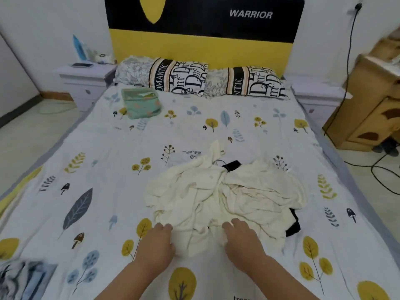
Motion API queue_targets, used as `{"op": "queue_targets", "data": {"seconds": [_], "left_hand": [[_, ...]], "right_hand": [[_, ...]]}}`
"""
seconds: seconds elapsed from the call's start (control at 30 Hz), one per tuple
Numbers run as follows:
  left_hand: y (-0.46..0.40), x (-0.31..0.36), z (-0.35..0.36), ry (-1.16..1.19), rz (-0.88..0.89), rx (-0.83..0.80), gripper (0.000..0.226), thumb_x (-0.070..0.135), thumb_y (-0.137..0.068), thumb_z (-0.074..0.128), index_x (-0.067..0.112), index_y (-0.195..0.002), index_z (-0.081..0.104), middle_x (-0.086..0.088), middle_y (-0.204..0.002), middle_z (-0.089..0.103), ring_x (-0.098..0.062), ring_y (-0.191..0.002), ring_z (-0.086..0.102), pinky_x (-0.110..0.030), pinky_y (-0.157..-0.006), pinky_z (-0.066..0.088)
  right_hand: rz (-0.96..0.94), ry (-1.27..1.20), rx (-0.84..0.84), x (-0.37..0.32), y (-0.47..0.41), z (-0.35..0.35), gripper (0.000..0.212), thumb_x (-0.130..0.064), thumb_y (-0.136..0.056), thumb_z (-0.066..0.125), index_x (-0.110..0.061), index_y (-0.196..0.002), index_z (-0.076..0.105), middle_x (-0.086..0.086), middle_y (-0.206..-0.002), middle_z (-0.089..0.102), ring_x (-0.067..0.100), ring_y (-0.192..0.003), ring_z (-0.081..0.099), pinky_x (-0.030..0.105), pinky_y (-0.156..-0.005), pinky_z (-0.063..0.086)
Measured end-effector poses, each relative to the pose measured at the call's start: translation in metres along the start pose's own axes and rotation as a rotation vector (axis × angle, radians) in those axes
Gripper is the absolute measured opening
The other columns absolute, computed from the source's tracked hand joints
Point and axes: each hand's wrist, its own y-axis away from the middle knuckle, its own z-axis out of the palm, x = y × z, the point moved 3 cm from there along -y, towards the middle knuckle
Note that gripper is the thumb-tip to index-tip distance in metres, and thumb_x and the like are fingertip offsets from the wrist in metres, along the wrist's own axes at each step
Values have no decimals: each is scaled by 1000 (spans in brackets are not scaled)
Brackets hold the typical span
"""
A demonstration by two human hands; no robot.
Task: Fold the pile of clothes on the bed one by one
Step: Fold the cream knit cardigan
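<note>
Cream-coloured clothes [225, 191] lie in one crumpled pile on the near half of the bed [97, 169], with black straps poking out; nothing in view looks folded yet, so the job seems barely begun. Left hand [157, 241] and right hand [242, 237] both clench the pile's near edge, apparently picking out the first garment.

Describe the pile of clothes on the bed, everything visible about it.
The pile of clothes is a crumpled, unfolded heap of cream-white, soft-looking fabric, heavily creased, with black straps or trim poking out at its top and right edge. It lies on the leaf-printed bedsheet, toward the near, right-of-centre part of the bed. The left hand and right hand grip its near edge, fingers curled into the cloth.
</note>
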Motion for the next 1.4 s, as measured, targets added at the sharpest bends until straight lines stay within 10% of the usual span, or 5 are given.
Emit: {"op": "queue_targets", "data": {"seconds": [0.27,0.4,0.47,0.73,1.4], "left_hand": [[-80,-42,43,-85,-95,50,84,37,-89,53,16,-149,-2,-17,-156,-1,-31,-142,16,-35,-112,23],[-111,-59,68,-106,-25,-59,93,44,-86,57,28,-148,-11,-12,-154,-22,-36,-144,1,-43,-116,18],[-122,-64,78,-80,21,-115,68,37,-90,52,28,-148,19,-6,-158,-4,-35,-140,20,-39,-112,26],[-88,-76,63,264,260,84,31,44,-69,38,26,-61,62,10,-65,48,-10,-59,56,-21,-54,33],[104,28,-248,739,298,340,12,21,-90,53,29,-96,59,1,-92,67,-7,-78,57,-18,-69,42]], "right_hand": [[-63,-34,-19,-57,-88,76,107,-36,-27,91,-18,-125,52,17,-125,60,34,-106,63,46,-74,56],[-177,18,-100,-72,-107,96,77,-40,-89,56,-29,-150,11,1,-154,-22,37,-143,-9,55,-113,7],[-217,-12,-100,-75,-109,107,53,-29,-96,46,-24,-145,26,3,-158,-8,35,-143,-13,51,-115,3],[-127,-275,-40,-79,-72,94,31,-22,-72,72,-16,-100,59,1,-92,61,23,-82,61,25,-62,39],[-70,-866,397,-103,43,-263,18,-6,-76,60,-13,-69,45,-3,-60,48,12,-59,41,24,-52,29]]}}
